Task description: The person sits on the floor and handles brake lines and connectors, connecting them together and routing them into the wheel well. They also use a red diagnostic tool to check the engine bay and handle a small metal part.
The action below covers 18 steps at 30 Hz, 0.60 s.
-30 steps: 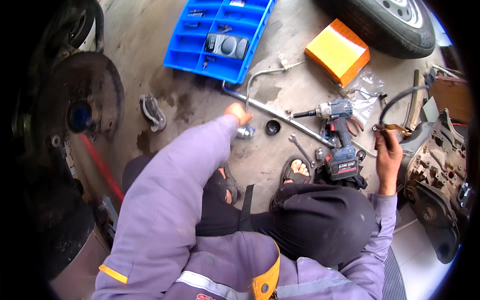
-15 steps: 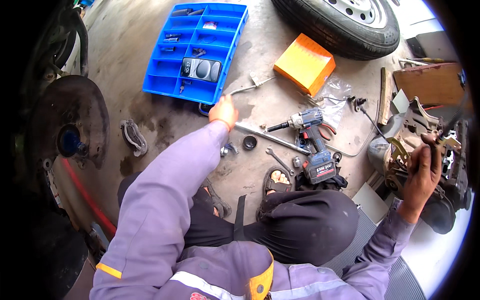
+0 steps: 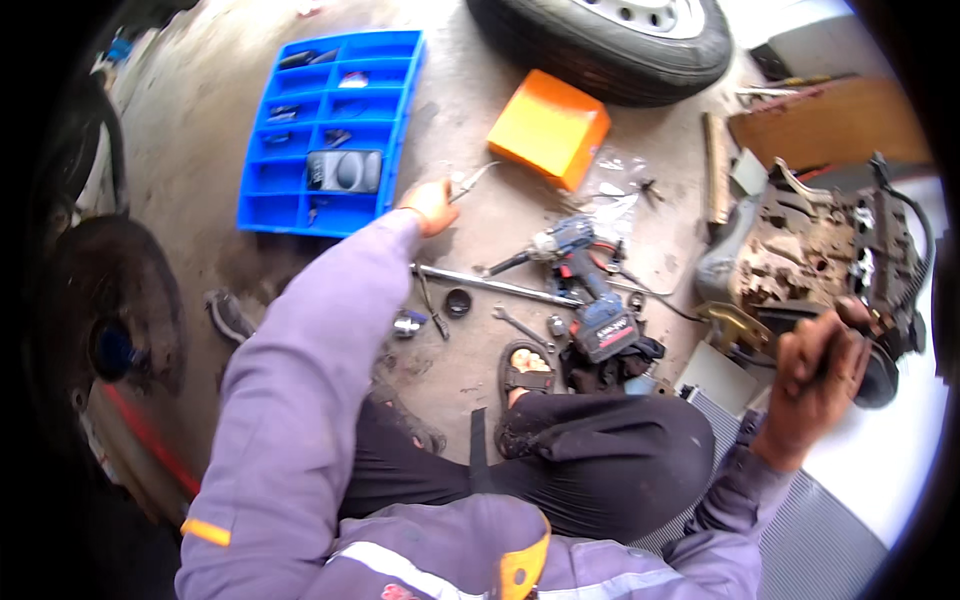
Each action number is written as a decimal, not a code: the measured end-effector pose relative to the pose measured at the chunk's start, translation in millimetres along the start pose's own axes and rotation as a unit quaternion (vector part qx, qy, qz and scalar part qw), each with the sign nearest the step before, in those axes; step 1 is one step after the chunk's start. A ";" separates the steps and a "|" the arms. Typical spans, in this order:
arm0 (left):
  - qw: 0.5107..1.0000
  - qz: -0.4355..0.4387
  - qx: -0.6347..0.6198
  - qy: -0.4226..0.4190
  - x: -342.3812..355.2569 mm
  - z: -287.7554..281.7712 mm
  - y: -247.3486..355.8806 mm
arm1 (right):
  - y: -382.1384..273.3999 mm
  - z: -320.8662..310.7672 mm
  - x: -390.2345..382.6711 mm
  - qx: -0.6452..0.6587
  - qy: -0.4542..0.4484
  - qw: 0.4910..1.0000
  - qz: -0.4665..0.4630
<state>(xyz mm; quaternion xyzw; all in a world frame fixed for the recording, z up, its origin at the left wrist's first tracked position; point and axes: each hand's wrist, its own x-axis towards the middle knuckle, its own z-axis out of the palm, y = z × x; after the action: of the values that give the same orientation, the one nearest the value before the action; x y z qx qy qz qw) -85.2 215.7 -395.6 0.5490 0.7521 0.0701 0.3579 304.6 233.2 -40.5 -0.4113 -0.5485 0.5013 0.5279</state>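
Note:
My left hand (image 3: 432,207) reaches out to the right of the blue compartment tray (image 3: 251,200), its fingers closed around one end of a thin, bent metal line (image 3: 466,187). The line's other end points towards an orange box (image 3: 550,128). On the right, my right hand (image 3: 815,375) is raised in front of a dirty metal car assembly (image 3: 790,240). Its dark-stained fingers are curled together, and I cannot make out what is in them. Between my hands a cordless impact wrench (image 3: 590,285) lies across a long metal bar (image 3: 490,283).
A wheel (image 3: 610,45) lies at the back. A phone (image 3: 344,171) rests in the tray. Near my feet are an open-end wrench (image 3: 522,327), a black round cap (image 3: 457,302) and a socket (image 3: 556,325). A brake disc (image 3: 110,300) stands at left, a finned panel (image 3: 820,530) at lower right.
The view has swung right, so the floor things sit further left. My left hand has come right onto the thin metal line. My right hand has drawn down, away from the car assembly.

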 end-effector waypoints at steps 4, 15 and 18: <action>0.951 -0.097 -0.256 -0.146 -38.3 -77.4 82.8 | 6.4 7.6 7.5 0.004 -0.024 1.000 0.010; 0.712 0.324 -0.542 -0.306 -119.6 -265.2 296.4 | 2.7 47.3 40.9 0.012 -0.006 0.999 -0.034; 0.716 0.388 -0.520 -0.258 -137.7 -300.5 329.0 | -11.8 73.2 53.1 0.013 0.017 0.998 -0.064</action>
<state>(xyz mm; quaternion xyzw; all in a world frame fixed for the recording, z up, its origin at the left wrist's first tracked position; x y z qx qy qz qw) 4.5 308.9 52.5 0.5165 0.1962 0.4384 0.7089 227.4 274.9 -15.7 -0.3772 -0.5582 0.4662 0.5734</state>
